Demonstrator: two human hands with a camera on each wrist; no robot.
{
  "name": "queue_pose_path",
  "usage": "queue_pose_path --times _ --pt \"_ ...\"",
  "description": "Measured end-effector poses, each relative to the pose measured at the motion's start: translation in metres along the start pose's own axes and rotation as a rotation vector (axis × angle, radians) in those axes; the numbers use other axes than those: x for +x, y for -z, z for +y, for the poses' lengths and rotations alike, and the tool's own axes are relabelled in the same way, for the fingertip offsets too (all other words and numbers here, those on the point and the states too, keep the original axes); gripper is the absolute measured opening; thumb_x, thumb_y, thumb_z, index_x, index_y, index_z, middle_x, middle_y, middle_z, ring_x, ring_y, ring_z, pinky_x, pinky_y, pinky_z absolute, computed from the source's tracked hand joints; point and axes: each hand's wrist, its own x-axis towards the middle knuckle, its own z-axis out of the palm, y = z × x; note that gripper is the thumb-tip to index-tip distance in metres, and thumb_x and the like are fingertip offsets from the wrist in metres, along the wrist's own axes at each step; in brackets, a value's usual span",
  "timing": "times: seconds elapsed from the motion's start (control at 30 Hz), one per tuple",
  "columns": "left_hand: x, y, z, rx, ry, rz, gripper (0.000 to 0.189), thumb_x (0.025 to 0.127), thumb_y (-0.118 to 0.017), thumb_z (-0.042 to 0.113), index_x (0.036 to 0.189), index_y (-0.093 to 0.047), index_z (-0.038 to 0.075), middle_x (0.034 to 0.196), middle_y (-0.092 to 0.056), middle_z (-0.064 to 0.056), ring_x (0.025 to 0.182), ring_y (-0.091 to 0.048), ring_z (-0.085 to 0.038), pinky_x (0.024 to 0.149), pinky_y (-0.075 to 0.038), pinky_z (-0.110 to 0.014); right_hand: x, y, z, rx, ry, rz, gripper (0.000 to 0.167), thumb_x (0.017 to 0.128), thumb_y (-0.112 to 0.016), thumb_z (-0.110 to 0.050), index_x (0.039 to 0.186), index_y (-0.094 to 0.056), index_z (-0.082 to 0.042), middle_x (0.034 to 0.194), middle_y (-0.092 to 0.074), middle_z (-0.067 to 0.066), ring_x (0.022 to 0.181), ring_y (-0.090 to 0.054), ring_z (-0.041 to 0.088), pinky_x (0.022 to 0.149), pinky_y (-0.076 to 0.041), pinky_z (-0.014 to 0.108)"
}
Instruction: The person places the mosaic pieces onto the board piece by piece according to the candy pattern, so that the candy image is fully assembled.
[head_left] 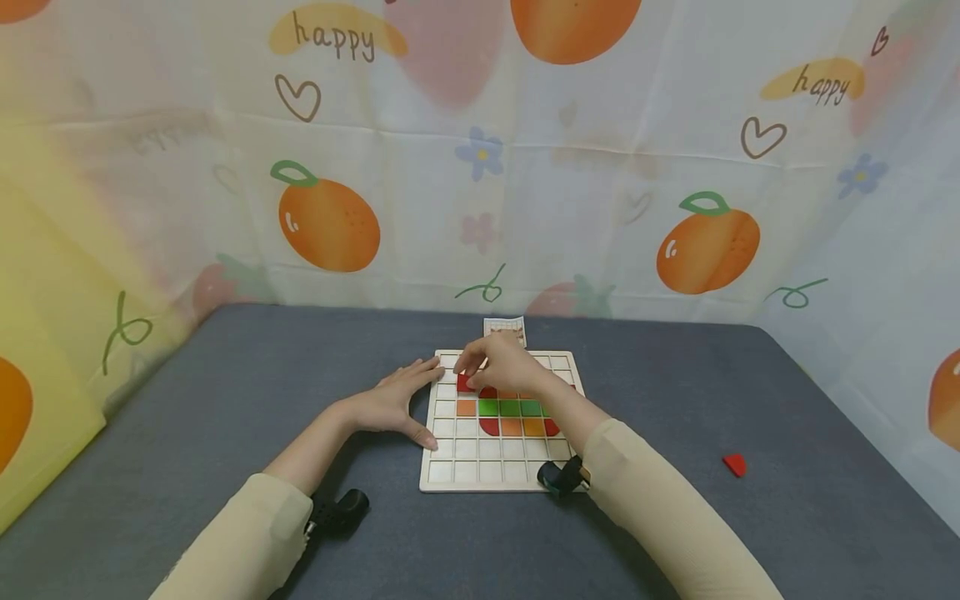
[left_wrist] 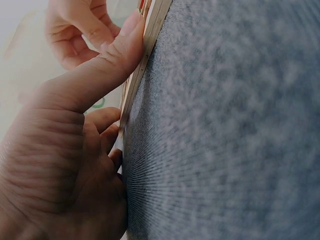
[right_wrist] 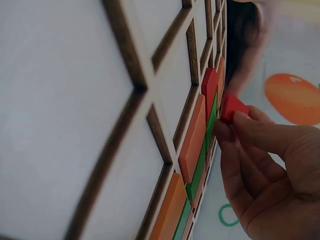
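A white wooden grid board (head_left: 465, 473) lies on the table with rows of red, orange and green tiles (head_left: 510, 408) set in its squares. My left hand (head_left: 390, 406) rests at the board's left edge, thumb and fingers spread; in the left wrist view its thumb (left_wrist: 112, 57) touches the wooden side. Over the board's upper left part, my right hand (head_left: 504, 364) pinches a small red tile (right_wrist: 232, 107) between thumb and fingertips. Part of the tile rows is hidden beneath the right hand and forearm.
A small printed card (head_left: 504, 323) lies behind the board, partly covered by the right hand. One loose red piece with a pointed corner (head_left: 736, 465) lies on the dark grey table (head_left: 660, 392) to the right. A fruit-patterned cloth (head_left: 480, 208) hangs behind the table.
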Motion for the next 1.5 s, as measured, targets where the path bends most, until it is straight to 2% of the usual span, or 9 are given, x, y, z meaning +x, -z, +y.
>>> queue_pose_path --times 0.17,0.43,0.53,0.8,0.97,1.27,1.5 --pt "0.001 0.0 -0.001 0.008 -0.007 0.005 0.115 0.071 -0.085 0.049 0.158 -0.023 0.006 0.168 -0.011 -0.014 0.155 -0.002 -0.043 0.121 -0.006 -0.068 -0.001 -0.002 0.001 0.035 -0.02 -0.034 0.019 0.085 -0.072 0.0 0.102 -0.076 -0.007 0.087 -0.074 0.008 0.077 -0.065 0.011 0.067 -0.052 0.02" --pt "0.001 0.0 0.0 0.006 -0.008 0.001 0.115 0.071 -0.085 0.049 0.158 -0.023 0.006 0.168 -0.011 -0.014 0.155 -0.002 -0.043 0.121 -0.005 -0.068 0.0 -0.003 0.001 -0.008 -0.033 -0.039 0.014 0.085 -0.073 -0.003 0.096 -0.077 -0.009 0.081 -0.075 0.006 0.069 -0.064 0.008 0.066 -0.051 0.019" --pt "0.0 0.0 -0.001 0.003 -0.007 0.001 0.115 0.071 -0.085 0.049 0.158 -0.023 0.006 0.168 -0.01 -0.014 0.155 -0.002 -0.043 0.12 -0.005 -0.069 0.0 -0.003 -0.001 -0.026 -0.037 -0.039 0.011 0.085 -0.073 -0.004 0.094 -0.077 -0.008 0.081 -0.076 0.006 0.07 -0.065 0.009 0.066 -0.052 0.02" --pt "0.0 -0.001 -0.002 0.007 -0.003 -0.004 0.115 0.071 -0.084 0.051 0.158 -0.023 0.007 0.168 -0.01 -0.014 0.155 -0.002 -0.043 0.12 -0.006 -0.07 -0.001 -0.004 -0.004 -0.168 -0.048 -0.037 0.007 0.087 -0.073 -0.01 0.087 -0.08 -0.012 0.082 -0.078 0.002 0.075 -0.066 0.01 0.069 -0.052 0.021" --pt "0.0 -0.001 -0.002 0.006 -0.005 0.001 0.115 0.071 -0.084 0.051 0.158 -0.023 0.007 0.168 -0.01 -0.014 0.155 -0.002 -0.044 0.12 -0.006 -0.07 -0.001 -0.002 -0.003 -0.139 -0.055 -0.034 0.009 0.088 -0.073 -0.011 0.093 -0.079 -0.012 0.088 -0.077 0.002 0.08 -0.066 0.012 0.071 -0.053 0.023" --pt "0.001 -0.001 -0.001 0.003 0.001 0.009 0.114 0.07 -0.086 0.048 0.158 -0.024 0.007 0.168 -0.011 -0.014 0.155 -0.004 -0.043 0.119 -0.008 -0.071 -0.015 0.021 0.01 -0.105 -0.079 0.025 0.017 0.09 -0.07 -0.011 0.106 -0.076 -0.01 0.103 -0.074 0.007 0.098 -0.068 0.022 0.081 -0.057 0.031" --pt "0.0 -0.001 -0.001 -0.001 0.005 0.009 0.115 0.07 -0.086 0.048 0.158 -0.024 0.007 0.168 -0.011 -0.015 0.155 -0.004 -0.043 0.12 -0.007 -0.069 -0.04 0.043 0.035 -0.084 -0.158 0.019 0.02 0.091 -0.069 -0.011 0.11 -0.074 -0.007 0.104 -0.073 0.01 0.097 -0.067 0.023 0.077 -0.056 0.031"
